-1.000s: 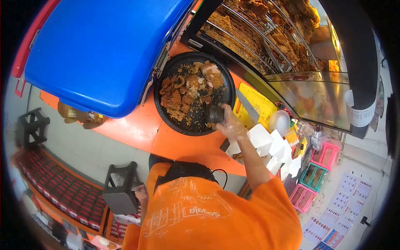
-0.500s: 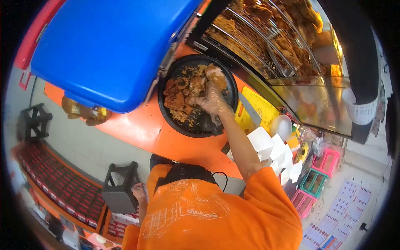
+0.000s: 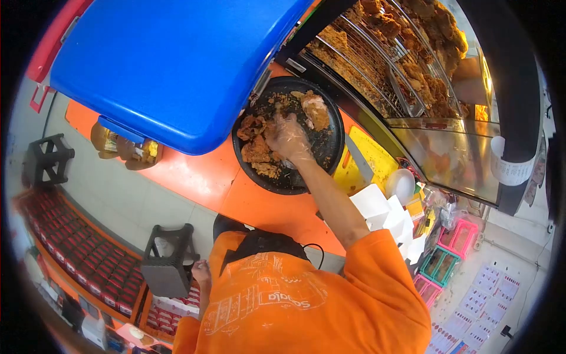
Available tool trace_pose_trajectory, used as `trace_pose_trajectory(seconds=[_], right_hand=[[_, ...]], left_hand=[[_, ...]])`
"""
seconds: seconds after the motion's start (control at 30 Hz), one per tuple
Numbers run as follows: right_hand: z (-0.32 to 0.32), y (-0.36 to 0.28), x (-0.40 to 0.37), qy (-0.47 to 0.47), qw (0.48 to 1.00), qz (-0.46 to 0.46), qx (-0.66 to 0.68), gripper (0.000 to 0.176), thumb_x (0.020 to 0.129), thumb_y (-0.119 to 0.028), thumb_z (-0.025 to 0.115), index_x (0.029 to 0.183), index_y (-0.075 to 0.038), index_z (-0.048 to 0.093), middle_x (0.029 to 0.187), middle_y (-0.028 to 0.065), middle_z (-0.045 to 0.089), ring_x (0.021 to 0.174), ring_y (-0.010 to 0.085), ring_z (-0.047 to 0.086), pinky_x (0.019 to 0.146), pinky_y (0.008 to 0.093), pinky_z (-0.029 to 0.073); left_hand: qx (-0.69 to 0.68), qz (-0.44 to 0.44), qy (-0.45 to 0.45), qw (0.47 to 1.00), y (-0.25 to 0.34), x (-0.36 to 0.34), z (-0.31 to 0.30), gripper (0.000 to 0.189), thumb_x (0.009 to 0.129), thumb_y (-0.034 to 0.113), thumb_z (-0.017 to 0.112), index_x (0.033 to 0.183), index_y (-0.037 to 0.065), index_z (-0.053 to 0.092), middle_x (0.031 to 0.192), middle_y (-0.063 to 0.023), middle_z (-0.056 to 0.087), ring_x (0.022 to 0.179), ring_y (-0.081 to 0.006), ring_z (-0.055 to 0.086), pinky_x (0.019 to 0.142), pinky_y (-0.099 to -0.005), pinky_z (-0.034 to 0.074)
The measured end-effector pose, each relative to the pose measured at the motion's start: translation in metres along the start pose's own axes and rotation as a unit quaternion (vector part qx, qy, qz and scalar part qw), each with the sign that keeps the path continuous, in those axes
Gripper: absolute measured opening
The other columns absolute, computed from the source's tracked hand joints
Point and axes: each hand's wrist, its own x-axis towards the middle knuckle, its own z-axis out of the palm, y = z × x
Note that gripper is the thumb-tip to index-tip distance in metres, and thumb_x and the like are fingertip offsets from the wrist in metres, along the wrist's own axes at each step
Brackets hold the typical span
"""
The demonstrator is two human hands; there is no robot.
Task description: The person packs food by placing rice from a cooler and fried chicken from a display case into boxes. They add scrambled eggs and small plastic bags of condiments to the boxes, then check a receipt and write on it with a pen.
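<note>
Crumbed pieces, left group (image 3: pixel 254 148): reddish brown, rough, irregular in outline; located in the left half of the round black tray (image 3: pixel 325 154).
Loose crumbs (image 3: pixel 266 170): golden brown, scattered across the tray.
Right hand (image 3: pixel 288 139): in a clear plastic glove; positioned in the tray against the left group, fingers partly bent and directed downward; whether they grasp a piece cannot be told (fingertips are indistinct).
Single piece, right (image 3: pixel 316 112): golden-brown coating, pale flesh exposed along one side; lies near the tray's right rim, apart from the hand.
Red boxes (image 3: pixel 82 253): arranged in close rows at lower left.
Blue lid (image 3: pixel 159 71): smooth, rounded corners; overhangs the counter.
Grey stool (image 3: pixel 168 274): stands on the pale floor.
Left hand (image 3: pixel 201 271): lowered just beside the stool; finger state cannot be told.
Orange counter (image 3: pixel 253 203): glossy; supports the tray.
Knife (image 3: pixel 359 158): lies on the yellow board (image 3: pixel 384 160), right of the tray.
White cartons (image 3: pixel 371 206): clustered below the board.
Display cabinet (image 3: pixel 386 124): wire racks filled with browned food.
Baskets (image 3: pixel 441 265): pink and green, at far right.
Shirt print (image 3: pixel 268 301): white on orange; apparently "Sagala" (inverted in this view).
Printed sheets (image 3: pixel 483 301): rows of small marks, illegible.
Paper strip (image 3: pixel 510 164): fine print, illegible.
</note>
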Motion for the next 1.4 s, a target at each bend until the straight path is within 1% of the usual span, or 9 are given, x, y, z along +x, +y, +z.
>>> trace_pose_trajectory(seconds=[0.17, 0.23, 0.47, 0.67, 0.9, 0.97, 1.2, 1.27, 1.4], right_hand=[[-0.003, 0.027, -0.007, 0.097, 0.987, -0.021, 0.127, 0.056, 0.078, -0.017, 0.068, 0.131, -0.007, 0.051, 0.123, 0.0244, 0.054, 0.108, 0.0393, 0.061, 0.091, 0.0435, 0.052], [0.001, 0.051, -0.007, -0.075, 0.810, 0.050, 0.580, 0.055, 0.083, -0.018, 0.065, 0.134, -0.009, 0.047, 0.116, 0.0174, 0.057, 0.103, 0.0310, 0.062, 0.082, 0.0458, 0.055], [-0.063, 0.063, -0.112, -0.057, 0.319, -0.192, 0.926, 0.056, 0.072, -0.008, 0.067, 0.125, -0.009, 0.049, 0.109, 0.0161, 0.058, 0.084, 0.0279, 0.064, 0.059, 0.0335, 0.055], [-0.100, 0.063, -0.187, 0.115, 0.260, -0.221, 0.933, 0.054, 0.058, -0.019, 0.075, 0.108, -0.013, 0.055, 0.100, 0.0181, 0.055, 0.074, 0.0291, 0.057, 0.059, 0.0322, 0.052], [-0.039, 0.195, -0.384, 0.303, 0.379, 0.099, 0.869, 0.062, 0.059, -0.005, 0.063, 0.119, -0.009, 0.051, 0.105, 0.0110, 0.056, 0.081, 0.0231, 0.059, 0.068, 0.0297, 0.050], [-0.007, 0.286, -0.444, 0.248, 0.581, 0.236, 0.738, 0.062, 0.060, 0.002, 0.057, 0.120, -0.007, 0.052, 0.100, 0.0090, 0.057, 0.080, 0.0206, 0.058, 0.063, 0.0287, 0.050], [0.143, 0.537, -0.488, 0.216, 0.832, 0.497, 0.118, 0.037, 0.084, -0.027, 0.062, 0.112, -0.002, 0.062, 0.082, 0.0149, 0.070, 0.068, 0.0265, 0.067, 0.066, 0.0394, 0.054], [0.075, 0.495, -0.452, 0.059, 0.855, 0.464, 0.224, 0.043, 0.084, -0.031, 0.064, 0.118, -0.003, 0.063, 0.111, 0.0200, 0.068, 0.097, 0.0297, 0.067, 0.087, 0.0427, 0.053], [-0.048, 0.317, -0.330, 0.333, 0.839, 0.370, 0.220, 0.045, 0.088, -0.025, 0.067, 0.124, 0.001, 0.058, 0.108, 0.0214, 0.067, 0.100, 0.0355, 0.065, 0.091, 0.0438, 0.051]], left_hand=[[-0.063, -0.006, -0.028, 0.998, 0.028, 0.001, -0.016, 0.021, 0.085, 0.015, 0.066, 0.086, -0.006, 0.068, 0.071, -0.0081, 0.065, 0.068, -0.0156, 0.060, 0.064, -0.0339, 0.048], [-0.079, 0.028, -0.025, 0.996, 0.009, 0.002, -0.019, 0.023, 0.086, 0.017, 0.066, 0.086, -0.006, 0.068, 0.070, -0.0079, 0.064, 0.068, -0.0153, 0.060, 0.063, -0.0335, 0.047], [-0.098, 0.044, -0.165, 0.980, -0.047, 0.061, -0.028, 0.016, 0.089, 0.012, 0.058, 0.095, 0.000, 0.067, 0.080, -0.0106, 0.067, 0.070, -0.0226, 0.062, 0.069, -0.0347, 0.050], [-0.022, 0.098, -0.156, 0.983, 0.026, 0.090, -0.026, 0.015, 0.087, 0.010, 0.059, 0.095, 0.000, 0.068, 0.083, -0.0131, 0.069, 0.073, -0.0253, 0.064, 0.071, -0.0370, 0.051], [0.062, 0.149, -0.219, 0.962, 0.101, 0.111, -0.011, 0.015, 0.085, 0.010, 0.060, 0.092, 0.001, 0.070, 0.084, -0.0147, 0.070, 0.076, -0.0269, 0.065, 0.073, -0.0388, 0.052], [0.076, 0.151, -0.217, 0.961, 0.108, 0.106, -0.009, 0.015, 0.084, 0.009, 0.061, 0.091, 0.001, 0.070, 0.085, -0.0152, 0.070, 0.076, -0.0273, 0.065, 0.074, -0.0392, 0.052], [0.092, 0.162, -0.177, 0.966, 0.106, 0.106, 0.003, 0.014, 0.081, 0.009, 0.063, 0.089, 0.001, 0.072, 0.085, -0.0168, 0.071, 0.079, -0.0289, 0.066, 0.076, -0.0410, 0.053], [0.128, 0.175, -0.122, 0.969, 0.113, 0.080, -0.017, 0.015, 0.078, 0.009, 0.064, 0.087, 0.003, 0.075, 0.086, -0.0187, 0.072, 0.081, -0.0300, 0.068, 0.078, -0.0420, 0.052], [0.126, 0.228, -0.056, 0.964, 0.079, 0.058, -0.020, 0.017, 0.081, 0.013, 0.063, 0.087, 0.001, 0.074, 0.082, -0.0201, 0.072, 0.078, -0.0273, 0.069, 0.074, -0.0404, 0.052]])
